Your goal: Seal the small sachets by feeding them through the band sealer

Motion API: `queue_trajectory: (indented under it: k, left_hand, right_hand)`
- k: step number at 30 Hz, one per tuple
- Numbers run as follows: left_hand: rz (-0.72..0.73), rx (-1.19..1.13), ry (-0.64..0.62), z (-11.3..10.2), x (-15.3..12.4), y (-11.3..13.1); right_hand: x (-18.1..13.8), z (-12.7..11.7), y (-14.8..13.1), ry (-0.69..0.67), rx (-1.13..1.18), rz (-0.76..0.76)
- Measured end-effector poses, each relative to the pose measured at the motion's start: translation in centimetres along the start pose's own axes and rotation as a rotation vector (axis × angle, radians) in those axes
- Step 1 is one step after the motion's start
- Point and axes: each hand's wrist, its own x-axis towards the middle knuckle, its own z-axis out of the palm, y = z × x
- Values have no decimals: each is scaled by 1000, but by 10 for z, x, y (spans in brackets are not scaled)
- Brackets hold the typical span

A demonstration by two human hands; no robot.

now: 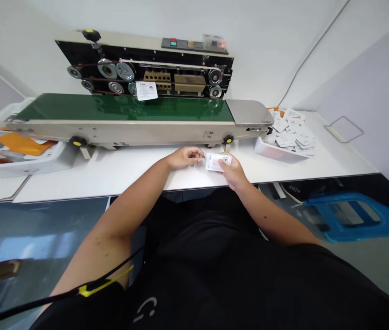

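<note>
Though two hands [182, 158] [235, 173]; one with packet [213, 161]

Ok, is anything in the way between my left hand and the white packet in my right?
Nothing visible stands between your left hand and the white packet: the fingertips are near its left edge, though whether they touch is hard to tell. Your right hand grips the opposite end.

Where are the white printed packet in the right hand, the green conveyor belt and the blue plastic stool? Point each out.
White printed packet [213, 162]: head view, on its printed face.
Green conveyor belt [119, 109]: head view, on its top surface.
Blue plastic stool [359, 233]: head view, on its frame below the opening.
</note>
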Motion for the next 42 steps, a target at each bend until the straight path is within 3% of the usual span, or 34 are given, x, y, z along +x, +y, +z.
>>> queue_trajectory:
  k: [7,13,20,30,33,37,39,42]
  left_hand:
    - [-14,26,-1,3,1,-2]
    - [-4,-130,123,1,1,-3]
    - [-53,-127,-46,5,-1,6]
    - [-1,-63,-56,-2,-2,3]
    - [0,-77,-65,-2,-2,5]
    - [18,-80,-63,-2,-1,7]
    - [33,-74,-50,-1,0,6]
    - [34,-76,-51,-1,0,4]
  right_hand:
    - [7,20,0,-67,-53,5]
    - [10,27,-1,-27,-37,-71]
    - [8,26,-3,29,-44,-92]
    - [15,25,-3,70,-111,-142]
    - [22,15,-20,72,-287,-396]
    - [23,-3,-58,14,-754,-1039]
    - [21,-9,-74,-31,-906,-1281]
    - [23,-9,-88,-43,-926,-1399]
